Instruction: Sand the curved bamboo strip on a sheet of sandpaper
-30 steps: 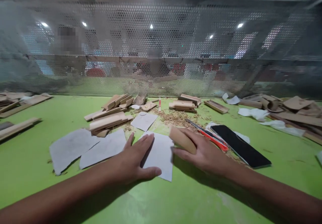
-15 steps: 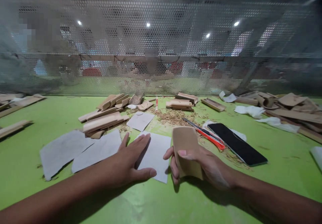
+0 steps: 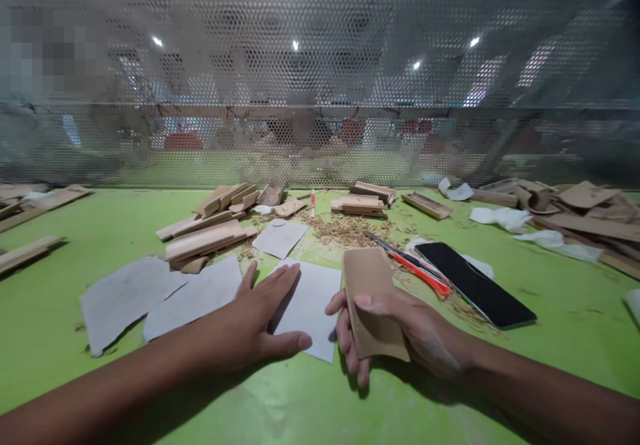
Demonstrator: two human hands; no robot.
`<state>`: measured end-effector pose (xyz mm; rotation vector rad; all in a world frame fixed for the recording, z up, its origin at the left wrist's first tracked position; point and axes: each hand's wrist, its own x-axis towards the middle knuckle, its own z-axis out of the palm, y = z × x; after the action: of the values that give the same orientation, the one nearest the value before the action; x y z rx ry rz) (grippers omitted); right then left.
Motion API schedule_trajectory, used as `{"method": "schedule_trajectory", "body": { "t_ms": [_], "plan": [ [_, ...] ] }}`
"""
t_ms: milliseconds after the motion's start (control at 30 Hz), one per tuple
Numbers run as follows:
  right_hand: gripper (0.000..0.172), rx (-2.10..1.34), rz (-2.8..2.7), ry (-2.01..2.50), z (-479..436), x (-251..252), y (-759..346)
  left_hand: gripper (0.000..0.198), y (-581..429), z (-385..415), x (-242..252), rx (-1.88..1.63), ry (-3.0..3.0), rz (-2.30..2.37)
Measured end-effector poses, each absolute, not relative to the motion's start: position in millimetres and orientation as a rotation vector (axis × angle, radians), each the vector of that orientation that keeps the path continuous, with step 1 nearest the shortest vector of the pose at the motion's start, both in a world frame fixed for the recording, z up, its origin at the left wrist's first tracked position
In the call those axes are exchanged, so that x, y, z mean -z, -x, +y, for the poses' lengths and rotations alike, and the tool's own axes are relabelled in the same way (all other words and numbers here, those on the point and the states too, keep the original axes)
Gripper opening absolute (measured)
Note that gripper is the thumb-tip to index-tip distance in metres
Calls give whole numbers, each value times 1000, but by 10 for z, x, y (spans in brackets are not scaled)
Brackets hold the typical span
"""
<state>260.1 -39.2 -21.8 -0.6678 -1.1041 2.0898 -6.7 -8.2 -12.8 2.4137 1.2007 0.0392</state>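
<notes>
My left hand (image 3: 250,318) lies flat, fingers spread, its fingertips and thumb on a white paper sheet (image 3: 310,305) on the green table (image 3: 300,405). Just right of that sheet, my right hand (image 3: 395,325) grips a curved tan piece (image 3: 370,275), thumb on its face and fingers behind and below it. Two larger greyish-white sheets (image 3: 125,298) (image 3: 200,295) spread out to the left, the nearer one partly behind my left forearm. A smaller white sheet (image 3: 281,237) rests beyond my left fingertips.
A red cutter knife (image 3: 415,268) and a black phone (image 3: 473,281) lie right of the tan piece. Wood-like pieces are stacked at the back left (image 3: 210,238), back middle (image 3: 359,205) and far right (image 3: 590,211). Shavings (image 3: 345,228) are scattered between them. A perforated screen (image 3: 300,85) stands behind.
The lower end of the tan piece has shifted slightly right in my right hand, and more of the fingers show below it. My left hand has stayed in place.
</notes>
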Motion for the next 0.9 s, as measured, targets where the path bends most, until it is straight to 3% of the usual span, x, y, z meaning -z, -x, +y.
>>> {"method": "schedule_trajectory", "body": {
  "t_ms": [667, 900],
  "plan": [
    [52, -1910, -1276, 781, -480, 145, -2563, 99, 25, -98, 56, -40, -2401, 1214],
    [58, -1968, -1041, 822, -554, 131, -2513, 100, 45, -60, 148, -42, -2441, 1199]
  ]
}}
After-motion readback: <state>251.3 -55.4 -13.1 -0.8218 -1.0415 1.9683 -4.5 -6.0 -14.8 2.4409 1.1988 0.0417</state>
